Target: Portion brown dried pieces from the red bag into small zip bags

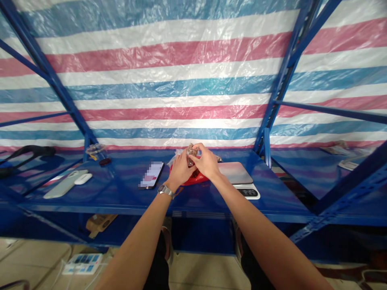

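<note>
– Centrally, what do the two hands hold?

– A small transparent packet of lumpy brown pieces, its film glossy and creased. The left hand grips it from one side, fingers bent over it; the right hand pinches it from the other, thumb and fingers curved into an arc. The exact nature of the pieces cannot be told.

– And directly beneath the hands?

– A crumpled red plastic bag, thin and shiny, its middle covered by the fingers. A metal-link wristwatch encircles the left wrist.

– Which objects flank them?

– Just to the right of the right hand, a kitchen scale with a smooth, rounded-corner metallic platform and a black control panel set in white; its markings are too small to read. Near the left hand, on its outer side, a flat black-edged smartphone, its screen pixelated. Farther left, a smooth white oval case beside a pale slab-shaped device.

– What surfaces surround the hands?

– Below them, a glossy blue metal shelf; beyond them, a wrinkled plastic sheet striped red, white and blue. No brand name is legible.
</note>
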Tool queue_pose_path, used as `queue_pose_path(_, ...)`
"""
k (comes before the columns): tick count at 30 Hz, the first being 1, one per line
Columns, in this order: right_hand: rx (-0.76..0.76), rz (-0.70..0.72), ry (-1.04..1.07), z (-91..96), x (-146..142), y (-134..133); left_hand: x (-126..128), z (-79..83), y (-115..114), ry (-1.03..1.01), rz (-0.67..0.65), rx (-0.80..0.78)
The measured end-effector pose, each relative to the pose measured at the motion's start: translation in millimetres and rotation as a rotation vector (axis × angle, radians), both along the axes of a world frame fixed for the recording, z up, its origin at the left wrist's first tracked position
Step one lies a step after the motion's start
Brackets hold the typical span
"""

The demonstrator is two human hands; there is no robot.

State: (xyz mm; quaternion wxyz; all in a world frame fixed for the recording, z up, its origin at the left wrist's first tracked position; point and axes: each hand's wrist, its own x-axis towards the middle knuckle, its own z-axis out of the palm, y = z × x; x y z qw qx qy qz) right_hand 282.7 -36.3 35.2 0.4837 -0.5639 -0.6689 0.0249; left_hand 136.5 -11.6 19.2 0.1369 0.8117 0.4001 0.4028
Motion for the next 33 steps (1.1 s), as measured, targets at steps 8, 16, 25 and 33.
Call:
queue_pose_path(8,-0.019,-0.084,-0.012,9.4,6.2,-6.0,7.3,-9.1,5.9,-0.024,-0.015,-0.016)
queue_pose_path(16,-0.027,-0.027,-0.023,5.7,18.4,-5.9,0.6,-9.2,9.4,0.049,-0.008,-0.023)
queue_pose_path(25,-0.003,-0.213,0.233,3.5,45.3,14.8,2.2,1.9,6.5,0.026,-0.012,0.058)
queue_pose_path(33,-0.218,-0.733,0.249,-14.0,129.6,6.9,-5.7,2.9,7.3,0.077,0.062,0.108)
